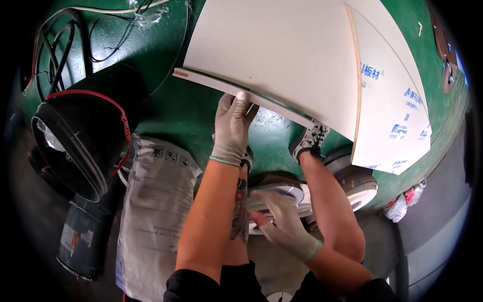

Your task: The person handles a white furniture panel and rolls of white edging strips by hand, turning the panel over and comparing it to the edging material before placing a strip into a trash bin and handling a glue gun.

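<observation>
My left hand (pixel 232 123), in a pale work glove, grips a narrow white board strip (pixel 282 109) with the thumb on its top edge. The strip runs along the near edge of a large white panel (pixel 271 45), and a thin dark line shows between them. Its left end shows a brownish face. Lower down, my right hand (pixel 284 221), also gloved, hovers over rolls of edge banding (pixel 282 191). Its fingers are apart and nothing shows in them, though they are slightly blurred.
To the left lie a black bin (pixel 75 146) with a red rim and a dark canister (pixel 80 236). Beside my left arm is a grey printed sack (pixel 158 216). Another panel with blue print (pixel 392 116) lies at the right. Black hoses (pixel 65 45) coil at the far left.
</observation>
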A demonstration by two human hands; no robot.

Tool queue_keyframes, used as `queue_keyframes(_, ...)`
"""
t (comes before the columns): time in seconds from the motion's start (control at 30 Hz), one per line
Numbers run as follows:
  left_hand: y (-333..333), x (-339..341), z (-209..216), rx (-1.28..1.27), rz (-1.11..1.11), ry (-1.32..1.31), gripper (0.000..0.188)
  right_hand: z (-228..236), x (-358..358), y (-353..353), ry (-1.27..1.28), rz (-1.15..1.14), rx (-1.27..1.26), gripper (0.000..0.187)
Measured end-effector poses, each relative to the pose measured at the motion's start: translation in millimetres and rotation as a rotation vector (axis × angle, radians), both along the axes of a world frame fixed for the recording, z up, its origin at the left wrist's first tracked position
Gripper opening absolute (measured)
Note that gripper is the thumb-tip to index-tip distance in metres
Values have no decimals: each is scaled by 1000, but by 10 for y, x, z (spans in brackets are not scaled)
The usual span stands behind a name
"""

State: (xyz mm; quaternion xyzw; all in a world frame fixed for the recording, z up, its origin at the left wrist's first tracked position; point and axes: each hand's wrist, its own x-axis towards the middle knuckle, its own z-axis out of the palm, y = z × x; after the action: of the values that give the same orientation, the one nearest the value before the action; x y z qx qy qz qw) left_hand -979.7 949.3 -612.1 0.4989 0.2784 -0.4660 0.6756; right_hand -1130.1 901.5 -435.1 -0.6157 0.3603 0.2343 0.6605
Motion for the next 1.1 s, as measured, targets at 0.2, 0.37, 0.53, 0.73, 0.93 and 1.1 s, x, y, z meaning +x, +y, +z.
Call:
queue_keyframes(0.2, -37, -80, -319, -83, 95, 33, 43, 48, 95, -92, 63, -157, 209, 41)
queue_keyframes(0.37, -108, -103, -361, -49, 101, 50, 45, 5, 86, -198, 81, -229, 223, 40)
queue_keyframes(0.53, -128, -56, -348, -95, 49, -11, 52, 39, 96, -163, 134, -315, 306, 39)
queue_keyframes(0.73, 418, -373, -244, 169, -150, -5, 23, -13, 79, -130, -82, -294, -37, 38)
queue_keyframes(0.93, 408, -484, 912, 18, -270, 226, 52, 137, -352, -265, 176, 49, -552, 59)
queue_keyframes(1.1, -245, -264, 1870, -122, -307, 406, 53, 469, -722, -790, 270, 68, 305, 63)
